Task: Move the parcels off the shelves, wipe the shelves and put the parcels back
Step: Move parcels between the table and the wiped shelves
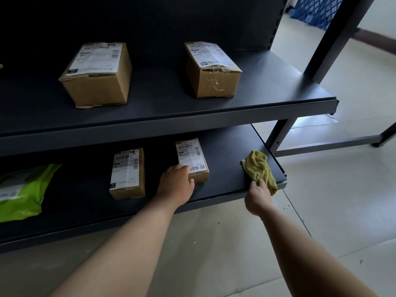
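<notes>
Cardboard under the left grip (176, 182): fingers curled over the near left corner of a small labelled parcel (191, 156), clamped on it, on the lower shelf (225, 189). Yellow-green cloth (260, 168) pinched at its near end in the right grip (257, 197), fingers closed on the fabric. Rest of the cloth bunched on the shelf just beyond that grip, near the shelf's right front corner, one fold hanging past the front edge. Bare dark shelf between the two grips. Left of the left grip, a second small parcel (127, 173) lying flat, apart from the first; farther left, a green mailer bag (23, 191). Above both grips, the upper shelf (171, 116) with a larger left box (96, 75) and a larger right box (212, 69), well apart, set back from the front lip. Pale floor (332, 211) open below and right of the right grip.
</notes>
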`<state>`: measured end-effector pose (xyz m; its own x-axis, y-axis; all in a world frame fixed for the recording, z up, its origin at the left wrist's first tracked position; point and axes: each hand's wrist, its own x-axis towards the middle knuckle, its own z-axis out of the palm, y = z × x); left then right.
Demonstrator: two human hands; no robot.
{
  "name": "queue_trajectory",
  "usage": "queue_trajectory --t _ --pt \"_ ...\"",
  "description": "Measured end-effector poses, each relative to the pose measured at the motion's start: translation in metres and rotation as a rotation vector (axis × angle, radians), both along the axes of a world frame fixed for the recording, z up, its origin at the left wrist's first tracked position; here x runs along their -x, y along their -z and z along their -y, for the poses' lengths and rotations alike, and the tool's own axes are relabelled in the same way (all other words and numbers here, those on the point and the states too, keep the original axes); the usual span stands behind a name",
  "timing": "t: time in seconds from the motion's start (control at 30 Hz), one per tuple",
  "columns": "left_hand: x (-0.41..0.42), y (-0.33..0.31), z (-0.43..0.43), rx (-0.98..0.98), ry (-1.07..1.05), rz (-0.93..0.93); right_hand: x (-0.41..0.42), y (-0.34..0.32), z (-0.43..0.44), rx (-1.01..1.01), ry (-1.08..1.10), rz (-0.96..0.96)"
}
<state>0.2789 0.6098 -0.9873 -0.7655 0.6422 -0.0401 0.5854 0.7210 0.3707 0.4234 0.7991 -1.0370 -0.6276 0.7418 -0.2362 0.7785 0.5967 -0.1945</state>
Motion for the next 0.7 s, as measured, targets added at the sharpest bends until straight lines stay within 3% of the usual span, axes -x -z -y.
queue_trajectory --t 0.13,0.3,0.57,0.7 --pt "0.001 -0.002 -0.003 0.017 -0.001 0.016 -0.011 -0.017 -0.001 -0.067 0.077 -0.290" --pt "-0.017 -0.021 -0.004 -0.007 0.016 0.114 -0.036 -0.069 0.006 0.120 0.390 -0.624" --pt "-0.071 -0.137 -0.017 -0.108 0.128 0.427 -0.077 -0.205 0.027 0.405 0.334 -0.774" --pt "-0.094 -0.209 -0.017 -0.032 0.229 0.517 -0.093 -0.275 0.041 0.544 0.301 -0.787"
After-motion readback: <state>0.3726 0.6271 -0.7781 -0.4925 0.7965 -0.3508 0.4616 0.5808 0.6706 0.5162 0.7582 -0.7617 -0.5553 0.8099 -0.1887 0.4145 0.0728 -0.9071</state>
